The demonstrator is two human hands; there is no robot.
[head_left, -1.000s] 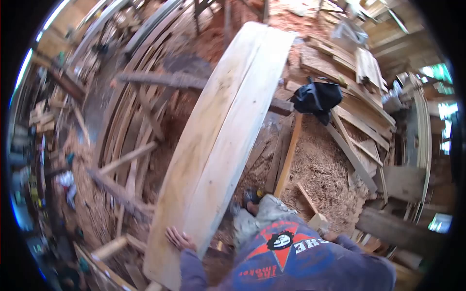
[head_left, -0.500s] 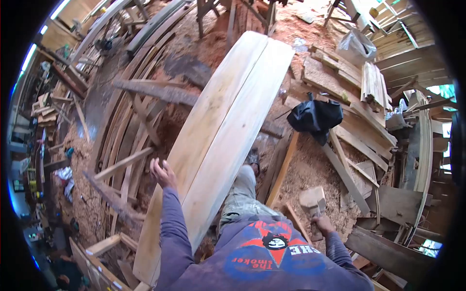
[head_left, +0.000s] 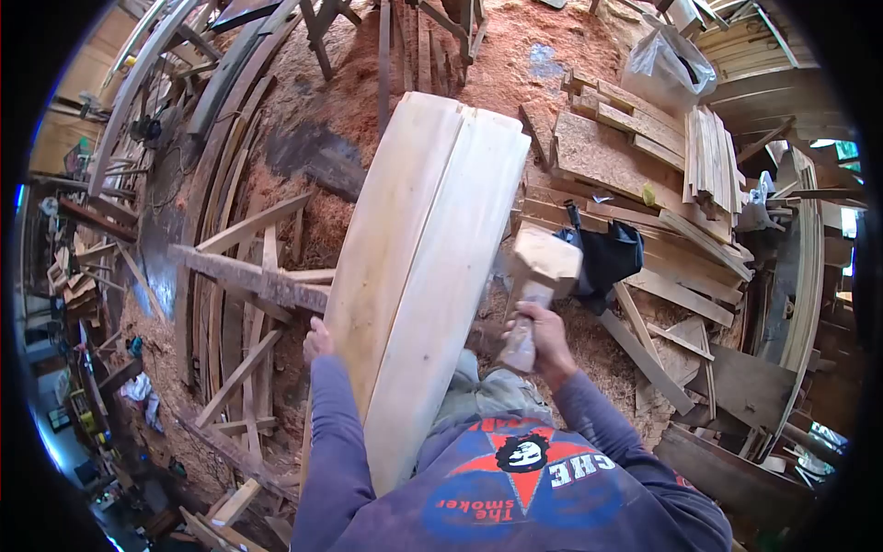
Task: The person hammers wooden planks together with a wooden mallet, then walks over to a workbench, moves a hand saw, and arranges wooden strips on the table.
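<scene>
Beside the paired boards (head_left: pixel 451 248), wooden mallet (head_left: pixel 544 258) has come up, gripped in right hand (head_left: pixel 549 345); it is now near their edge; left hand (head_left: pixel 319 340) at opposite edge, grip unclear.

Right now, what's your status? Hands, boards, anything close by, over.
Right hand gripping wooden mallet. Left hand at left edge of boards, lying side by side. Black bag beyond mallet.
</scene>
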